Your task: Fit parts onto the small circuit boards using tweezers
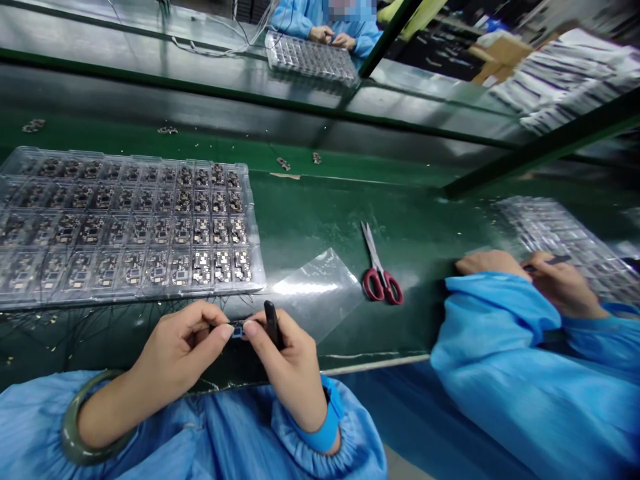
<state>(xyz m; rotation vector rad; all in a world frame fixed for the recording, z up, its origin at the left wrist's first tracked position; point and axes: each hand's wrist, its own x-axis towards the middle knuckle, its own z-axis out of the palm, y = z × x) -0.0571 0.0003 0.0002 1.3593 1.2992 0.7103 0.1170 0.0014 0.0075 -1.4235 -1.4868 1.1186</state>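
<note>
Between my two hands is a small circuit board (237, 329) with a bluish square part, held just in front of the tray's near edge. My left hand (183, 343) pinches its left side between thumb and fingers. At its right side, the thumb and index finger of my right hand (285, 363) close on it. A black tool, perhaps tweezers (271, 321), also sits in my right hand, its blunt end pointing up. Beyond my hands lies a clear plastic tray (257, 270) with rows of compartments holding many similar boards. Thin dark wires trail from the tray's near side.
Red-handled scissors (383, 280) lie right of a clear plastic sheet (320, 290) on the green table (415, 233). A co-worker's blue sleeve (500, 313) is at the right, near another clear tray (555, 230). Small metal pieces (283, 163) lie toward the back. Another person works across the bench.
</note>
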